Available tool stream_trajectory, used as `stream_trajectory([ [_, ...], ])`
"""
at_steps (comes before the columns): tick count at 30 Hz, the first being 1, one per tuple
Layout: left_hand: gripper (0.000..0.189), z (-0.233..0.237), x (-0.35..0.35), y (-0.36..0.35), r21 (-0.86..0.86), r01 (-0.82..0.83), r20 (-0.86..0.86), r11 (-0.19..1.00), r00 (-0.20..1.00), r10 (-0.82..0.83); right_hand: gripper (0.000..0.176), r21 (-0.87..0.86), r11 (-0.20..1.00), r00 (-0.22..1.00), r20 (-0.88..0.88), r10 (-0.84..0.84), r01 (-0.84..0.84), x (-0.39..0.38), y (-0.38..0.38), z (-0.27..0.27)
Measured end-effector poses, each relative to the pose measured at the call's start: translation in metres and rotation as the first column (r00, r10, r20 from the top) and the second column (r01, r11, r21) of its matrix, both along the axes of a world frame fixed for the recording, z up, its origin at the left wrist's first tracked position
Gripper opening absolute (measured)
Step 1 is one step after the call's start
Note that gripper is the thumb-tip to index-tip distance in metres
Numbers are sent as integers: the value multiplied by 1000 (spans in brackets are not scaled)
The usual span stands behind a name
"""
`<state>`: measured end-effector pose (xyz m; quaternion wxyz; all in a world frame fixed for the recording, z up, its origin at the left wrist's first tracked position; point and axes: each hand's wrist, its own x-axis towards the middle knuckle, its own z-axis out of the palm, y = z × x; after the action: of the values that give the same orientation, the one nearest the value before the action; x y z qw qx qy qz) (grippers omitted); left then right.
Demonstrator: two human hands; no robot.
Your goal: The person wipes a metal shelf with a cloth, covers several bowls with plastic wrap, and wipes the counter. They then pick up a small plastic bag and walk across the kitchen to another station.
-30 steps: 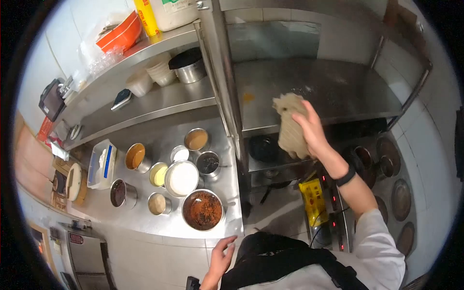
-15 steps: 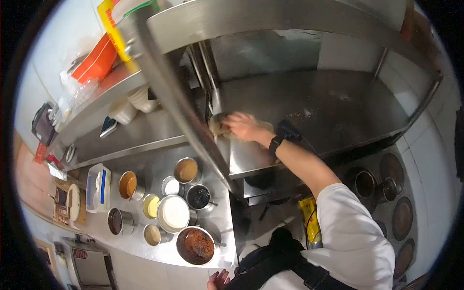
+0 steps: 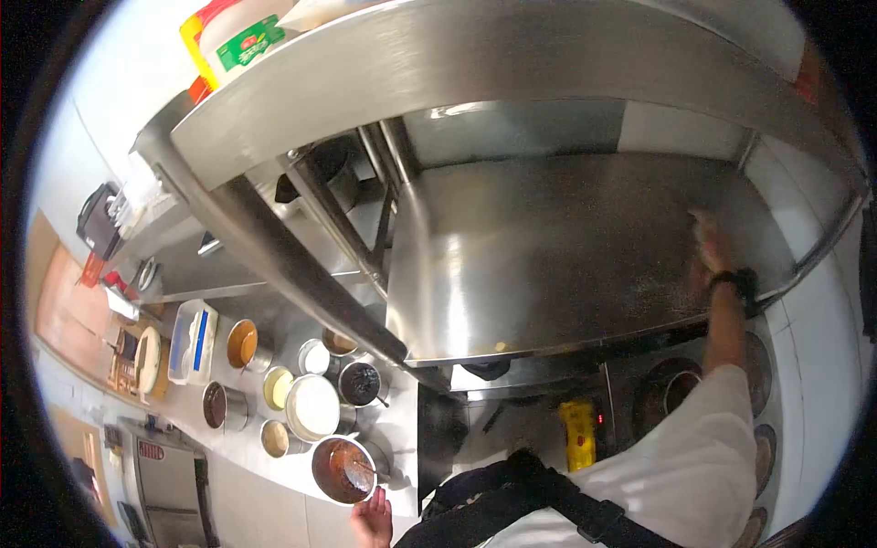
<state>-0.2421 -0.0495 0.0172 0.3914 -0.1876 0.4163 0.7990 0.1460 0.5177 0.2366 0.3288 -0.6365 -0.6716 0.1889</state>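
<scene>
My right hand, smeared by motion and with a dark band at the wrist, is pressed down near the right end of a steel shelf. A beige-grey cloth is under its fingers, mostly hidden by the hand and the blur. Fine specks lie on the metal close to it, and a small pale crumb sits at the front edge. Low in view, my left hand has its fingers stretched out and holds nothing. It is just below a pot of dark red sauce, nearest to its rim.
Several pots of sauce and a white-filled pot crowd the steel counter at left, beside a clear plastic tub. A steel upper shelf and slanting posts frame the work shelf. A yellow packet lies below.
My right hand has swept with the cloth from the shelf's left end to its right end. My view has shifted, and my left hand shows more fully beside the red sauce pot.
</scene>
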Motion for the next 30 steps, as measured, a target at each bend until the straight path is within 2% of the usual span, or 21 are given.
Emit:
stream_trajectory([
  [2, 29, -17, -3, -1, 18, -19, 70, 1000, 997, 18, 41, 301, 914, 936, 140, -324, 271, 176, 149, -174],
  [4, 30, -6, 1, 10, -53, -55, 31, 997, 998, 57, 41, 171, 973, 864, 455, -216, 153, 176, 141, -156],
  [5, 29, -7, 1, 11, -54, -56, 14, 997, 998, 57, 42, 24, 996, 702, 708, -80, 88, 173, 139, -147],
  [7, 25, -4, 5, 15, -40, -83, 3, 996, 997, 83, 42, 311, 877, 379, 911, -164, -367, 104, 97, -151],
  [8, 25, 1, 6, 20, -41, -86, 7, 995, 996, 87, 39, 260, 895, 547, 837, -21, -362, 55, 76, -137],
  [9, 13, 7, 7, 25, -49, -114, 19, 992, 993, 115, 37, 206, 907, 689, 716, 116, -367, -9, 45, -109],
  [10, 11, 9, 6, 27, -53, -142, 29, 988, 989, 143, 31, -21, 947, 713, 653, 257, -321, -91, -21, -39],
  [11, 11, 1, 1, 24, -16, -139, 41, 990, 989, 139, 29, 195, 834, 815, 412, 408, -516, -112, -3, -84],
  [12, 11, -3, -2, 23, -16, -140, 42, 990, 989, 141, 30, 385, 633, 733, 474, 488, -671, -145, 21, -122],
  [13, 13, -4, -5, 23, -7, -146, 23, 989, 989, 146, 40, 179, 690, 632, 605, 485, -701, -192, -27, -76],
  [14, 17, -7, -7, 25, 4, -153, 4, 988, 988, 153, 44, 221, 564, 589, 502, 633, -796, -231, -40, -77],
  [15, 25, -11, -11, 24, 31, -155, 2, 987, 988, 155, 47, 103, 571, 532, 528, 662, -814, -270, -36, -106],
  [18, 23, -14, -22, 28, -10, -191, -10, 981, 981, 191, 45, 29, 569, 442, 663, 604, -821, -341, -73, -79],
  [20, 23, -1, -22, 31, -36, -251, -51, 967, 967, 249, 50, -133, 479, 368, 478, 798, -868, -360, -50, -57],
  [22, 21, -20, -29, 19, 79, -273, -26, 959, 961, 275, 49, -4, 518, 471, 412, 780, -855, -371, 24, -94],
  [23, 20, -22, -30, 13, 33, -263, -9, 964, 965, 263, 48, -190, 599, 507, 374, 777, -778, -365, 32, -63],
  [24, 20, -24, -28, 6, 34, -312, -11, 949, 950, 313, 49, -247, 717, 574, 456, 680, -652, -366, 65, -70],
  [25, 15, -25, -24, -2, -16, -349, 3, 937, 937, 349, 50, -118, 814, 676, 497, 544, -568, -359, 74, -66],
  [26, 11, -28, -23, -10, -61, -389, 16, 919, 920, 391, 52, -16, 820, 709, 495, 503, -571, -363, 112, -86],
  [27, 17, -37, -24, -25, -54, -424, -31, 904, 906, 423, 55, -37, 855, 712, 535, 455, -518, -360, 103, -64],
  [30, 58, -31, -17, -46, -152, -517, -194, 843, 852, 487, 61, -159, 796, 546, 648, 531, -585, -393, 173, -83],
])
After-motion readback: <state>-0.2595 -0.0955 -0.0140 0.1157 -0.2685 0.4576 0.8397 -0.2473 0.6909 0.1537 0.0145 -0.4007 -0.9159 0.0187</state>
